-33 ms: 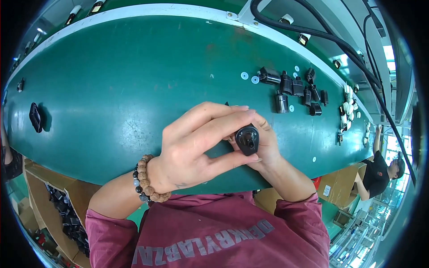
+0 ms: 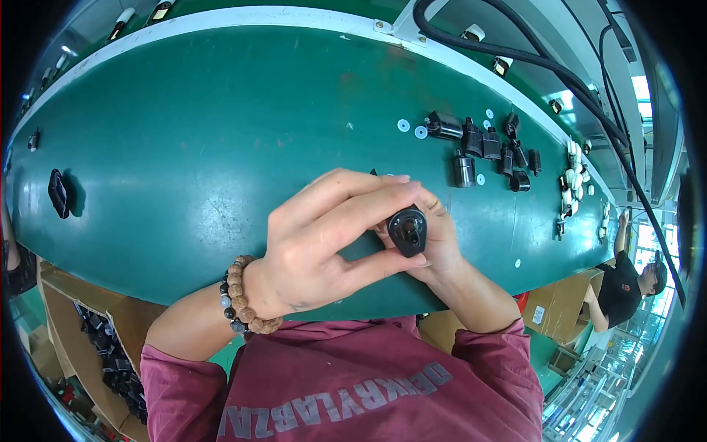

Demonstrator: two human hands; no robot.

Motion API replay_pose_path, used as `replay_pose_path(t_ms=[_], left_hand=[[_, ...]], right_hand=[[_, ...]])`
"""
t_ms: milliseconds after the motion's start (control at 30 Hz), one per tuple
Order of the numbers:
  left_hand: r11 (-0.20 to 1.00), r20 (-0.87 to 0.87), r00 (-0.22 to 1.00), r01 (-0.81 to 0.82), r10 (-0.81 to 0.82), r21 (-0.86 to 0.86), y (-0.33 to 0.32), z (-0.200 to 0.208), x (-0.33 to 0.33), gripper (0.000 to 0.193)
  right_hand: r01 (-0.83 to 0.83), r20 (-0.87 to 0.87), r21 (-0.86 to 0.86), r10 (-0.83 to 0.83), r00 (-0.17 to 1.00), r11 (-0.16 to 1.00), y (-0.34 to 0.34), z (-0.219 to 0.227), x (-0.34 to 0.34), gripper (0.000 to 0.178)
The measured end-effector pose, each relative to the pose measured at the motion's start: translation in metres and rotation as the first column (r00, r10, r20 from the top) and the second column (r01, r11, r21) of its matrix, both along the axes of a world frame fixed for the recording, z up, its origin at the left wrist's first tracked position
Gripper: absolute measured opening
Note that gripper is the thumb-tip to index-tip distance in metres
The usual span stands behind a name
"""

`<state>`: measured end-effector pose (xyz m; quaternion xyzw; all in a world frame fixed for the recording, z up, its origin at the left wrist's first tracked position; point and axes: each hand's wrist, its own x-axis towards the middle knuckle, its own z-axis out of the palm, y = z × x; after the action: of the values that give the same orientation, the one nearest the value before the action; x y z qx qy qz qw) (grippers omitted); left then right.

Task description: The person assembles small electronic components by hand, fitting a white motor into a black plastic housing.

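Above the front part of the green table, both hands meet around a small glossy black plastic housing (image 2: 407, 231). Its teardrop-shaped end faces up, with a small nozzle-like hole in the middle. My left hand (image 2: 313, 239), with a beaded bracelet at the wrist, is closed on it, the thumb pressing its lower edge and the fingers reaching over the top. Behind it my right hand (image 2: 440, 239) is closed too, gripping the same housing from the right. Its fingers are mostly covered by the left hand. Much of the housing is hidden by the fingers.
Several black housings (image 2: 464, 171) stand and lie at the right, with white washers (image 2: 403, 125) around them. White parts (image 2: 571, 180) line the far right edge. One black shell (image 2: 57, 194) lies at left. Cardboard boxes (image 2: 136, 317) flank me. Another person (image 2: 626, 283) works at right.
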<state>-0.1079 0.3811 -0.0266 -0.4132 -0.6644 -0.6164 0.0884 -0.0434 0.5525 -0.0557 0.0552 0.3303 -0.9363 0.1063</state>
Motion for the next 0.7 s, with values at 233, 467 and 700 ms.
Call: replay_pose_path(t_ms=[233, 467, 700], left_hand=[[0.996, -0.083, 0.994, -0.072, 0.067, -0.058, -0.003, 0.004, -0.005, 0.058], [0.998, -0.021, 0.998, -0.064, 0.064, -0.007, 0.001, -0.003, 0.002, 0.056], [0.998, -0.082, 0.995, -0.065, 0.063, -0.014, 0.0, -0.002, 0.0, 0.056]], right_hand=[[0.079, 0.189, 0.128, -0.102, 0.977, 0.989, -0.008, 0.007, 0.001, 0.021], [0.063, 0.107, 0.1, -0.074, 0.992, 0.993, -0.001, 0.006, 0.003, 0.021], [0.057, 0.106, 0.094, -0.067, 0.992, 0.994, 0.002, 0.01, -0.001, 0.018]])
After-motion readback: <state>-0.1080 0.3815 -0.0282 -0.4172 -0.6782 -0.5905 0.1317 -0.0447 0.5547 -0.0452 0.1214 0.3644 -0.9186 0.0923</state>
